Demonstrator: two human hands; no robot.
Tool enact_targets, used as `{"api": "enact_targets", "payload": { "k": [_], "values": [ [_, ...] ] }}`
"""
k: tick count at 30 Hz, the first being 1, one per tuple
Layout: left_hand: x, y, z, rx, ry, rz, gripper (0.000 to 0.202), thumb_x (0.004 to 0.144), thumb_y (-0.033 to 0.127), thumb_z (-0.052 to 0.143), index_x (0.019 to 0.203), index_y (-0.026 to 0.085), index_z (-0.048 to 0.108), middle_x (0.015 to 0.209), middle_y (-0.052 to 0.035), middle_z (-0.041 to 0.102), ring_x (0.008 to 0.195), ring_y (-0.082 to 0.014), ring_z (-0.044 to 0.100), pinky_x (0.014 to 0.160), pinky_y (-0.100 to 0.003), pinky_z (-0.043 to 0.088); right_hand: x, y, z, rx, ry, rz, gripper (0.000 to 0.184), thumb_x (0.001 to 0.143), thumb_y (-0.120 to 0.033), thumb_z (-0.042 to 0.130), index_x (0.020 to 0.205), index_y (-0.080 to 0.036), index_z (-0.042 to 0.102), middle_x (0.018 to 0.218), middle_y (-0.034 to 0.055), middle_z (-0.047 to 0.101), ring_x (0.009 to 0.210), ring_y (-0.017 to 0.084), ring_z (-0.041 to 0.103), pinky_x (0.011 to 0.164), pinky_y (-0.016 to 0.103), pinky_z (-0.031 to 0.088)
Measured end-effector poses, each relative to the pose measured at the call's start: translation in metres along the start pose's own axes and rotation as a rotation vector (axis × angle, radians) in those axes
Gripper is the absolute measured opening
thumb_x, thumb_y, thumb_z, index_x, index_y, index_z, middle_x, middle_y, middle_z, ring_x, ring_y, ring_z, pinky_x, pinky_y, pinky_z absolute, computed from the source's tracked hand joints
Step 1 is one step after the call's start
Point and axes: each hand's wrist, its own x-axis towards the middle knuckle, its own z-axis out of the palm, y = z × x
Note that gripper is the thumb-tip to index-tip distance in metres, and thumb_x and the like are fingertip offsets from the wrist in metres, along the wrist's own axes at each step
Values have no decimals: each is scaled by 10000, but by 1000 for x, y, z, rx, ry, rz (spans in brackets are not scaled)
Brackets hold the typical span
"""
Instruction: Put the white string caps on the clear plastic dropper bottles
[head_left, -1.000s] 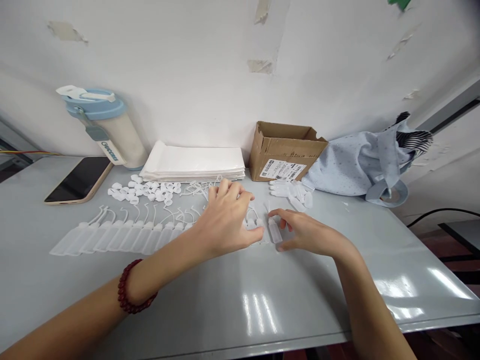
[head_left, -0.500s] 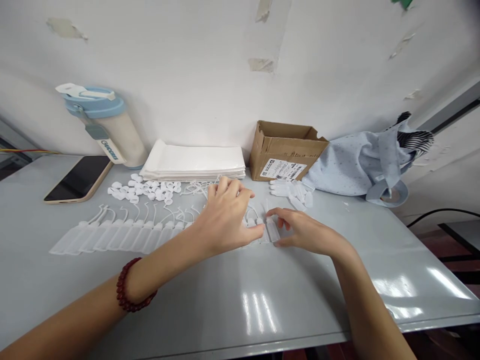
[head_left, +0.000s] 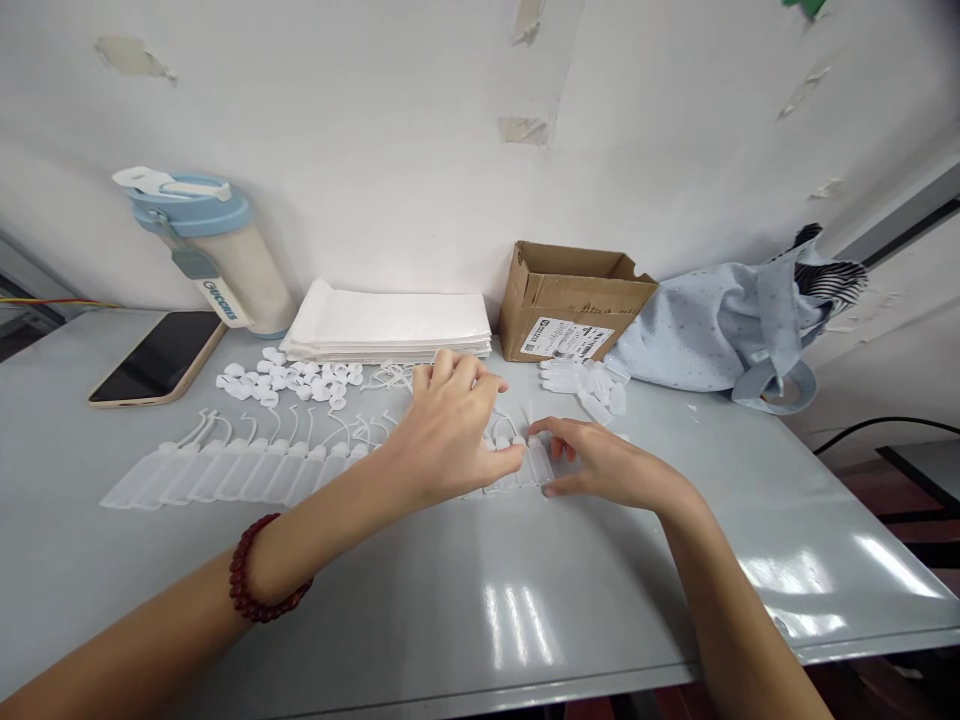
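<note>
A row of flat, translucent white squeeze bottles lies side by side on the grey table, most with a thin white tube or string at the neck. My left hand is open over the right part of this row, its thumb stretched out beside the bottles; it hides several of them. At the row's right end, the index finger and thumb of my right hand span the last squeeze bottle, one at its neck and the other at its base.
Small white caps and loose white strings lie behind the row. More small bottles lie in front of a cardboard box. Around these are a phone, a tumbler, white packets and a blue cloth bag.
My right hand has shifted slightly left, and the last bottle has slid left with it, up against its neighbours. My left hand has barely moved.
</note>
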Motion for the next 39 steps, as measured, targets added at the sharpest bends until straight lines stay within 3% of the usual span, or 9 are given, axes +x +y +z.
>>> {"api": "enact_targets", "payload": {
  "k": [17,21,23,25,29,34,39],
  "values": [
    [0,0,2,-19,0,27,448,728,374,603,1087,107,588,1012,-107,564,975,-280,420,820,-424,349,-2,-5,-2,13,1,16,632,692,-338,686,1285,-273,477,918,26,560,850,215,548,740,327,431],
    [2,-6,-2,-11,29,26,435,753,389,570,1087,111,590,1015,-110,573,1000,-289,423,853,-447,348,-6,3,-8,23,47,16,655,676,-351,699,1288,-282,477,922,29,570,859,221,558,743,337,444],
    [5,-16,-8,5,44,-10,391,776,368,525,1076,127,594,1027,-112,584,1016,-298,428,868,-468,346,-11,13,-14,46,110,21,638,667,-368,704,1261,-278,489,928,31,577,842,213,567,732,332,454],
    [7,-31,-16,28,30,-85,344,785,314,476,1058,149,607,1019,-105,603,1026,-306,437,877,-485,346,-17,26,-21,62,188,27,481,673,-380,689,1119,-255,558,923,36,595,852,213,572,717,320,461],
    [2,-69,-27,88,-60,-292,293,768,260,437,949,168,649,958,-93,652,1047,-324,461,871,-470,379,-26,46,-31,-7,288,180,226,662,-317,652,863,-227,601,862,44,622,811,221,600,653,305,461],
    [-19,-105,-24,65,-22,-381,312,765,270,410,912,185,672,955,-79,674,1013,-314,491,869,-445,401,-19,52,-28,-83,285,284,302,624,-183,605,914,-253,654,880,47,626,738,208,608,588,288,440],
    [-27,-112,-17,64,-78,-334,319,790,266,408,917,170,685,913,-85,673,1001,-312,478,849,-422,414,-6,53,-19,-160,257,317,262,650,-187,573,849,-269,722,840,51,607,676,194,589,567,293,427]
  ]
}}
